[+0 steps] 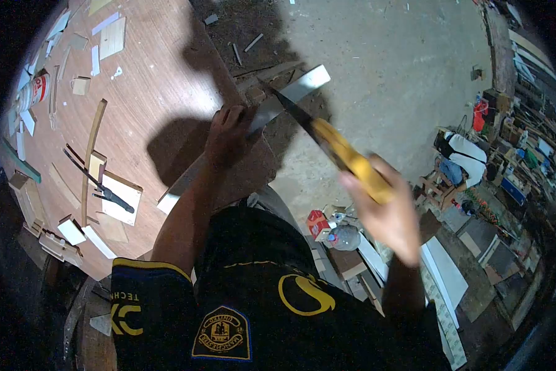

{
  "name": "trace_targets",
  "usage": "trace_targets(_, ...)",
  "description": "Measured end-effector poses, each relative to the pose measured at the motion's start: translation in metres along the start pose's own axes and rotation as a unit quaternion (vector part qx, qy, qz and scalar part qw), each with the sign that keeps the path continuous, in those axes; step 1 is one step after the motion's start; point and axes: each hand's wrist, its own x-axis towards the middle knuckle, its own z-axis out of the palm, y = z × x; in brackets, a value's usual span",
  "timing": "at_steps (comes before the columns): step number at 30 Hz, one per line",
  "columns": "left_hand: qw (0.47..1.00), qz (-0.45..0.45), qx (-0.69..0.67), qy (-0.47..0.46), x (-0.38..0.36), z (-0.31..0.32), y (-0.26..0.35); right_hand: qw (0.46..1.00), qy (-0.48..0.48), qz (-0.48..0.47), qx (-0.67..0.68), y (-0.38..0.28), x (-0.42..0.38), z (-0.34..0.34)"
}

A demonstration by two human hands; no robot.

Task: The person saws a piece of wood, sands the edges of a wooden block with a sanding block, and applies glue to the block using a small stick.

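Observation:
A long pale strip of board (302, 85) lies slantwise across the corner of the wooden table (160, 55), its far end sticking out past the edge. My left hand (228, 133) presses on the strip near the table's edge, fingers closed round it. My right hand (383, 207), slightly blurred, grips the yellow handle of a handsaw (346, 151). The saw's dark blade points up and left, and crosses over the overhanging part of the strip, just beyond my left hand. Whether its teeth touch the strip I cannot tell.
On the table's left lie wood scraps, a curved wooden strip (94, 139), a black tool (114, 199) on a pale block and a white-and-red container (33, 91). On the floor at right are a plastic bottle (343, 237), a red box (318, 224) and piled boards.

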Motion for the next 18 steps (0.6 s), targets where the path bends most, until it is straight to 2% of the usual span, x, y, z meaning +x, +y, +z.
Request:
trace_targets(1,1.0,0.01,0.004,-0.028,-0.001,-0.001,0.001,1.0,-0.015,0.013,-0.006,0.007,0.012,0.018)
trace_targets(4,1.0,0.023,-0.002,0.007,0.001,-0.004,0.003,0.999,0.03,-0.027,0.018,0.006,0.01,0.023)
trace_targets(7,1.0,-0.001,0.007,0.015,-0.001,-0.005,0.008,0.999,-0.02,0.026,-0.012,-0.006,0.005,-0.002)
trace_targets(10,0.997,-0.035,-0.052,0.034,0.002,-0.002,0.006,0.998,-0.011,0.013,-0.059,-0.02,-0.018,-0.028)
trace_targets(18,0.999,-0.025,-0.026,0.024,0.004,-0.006,0.007,0.998,-0.02,0.028,-0.045,-0.014,-0.015,-0.023)
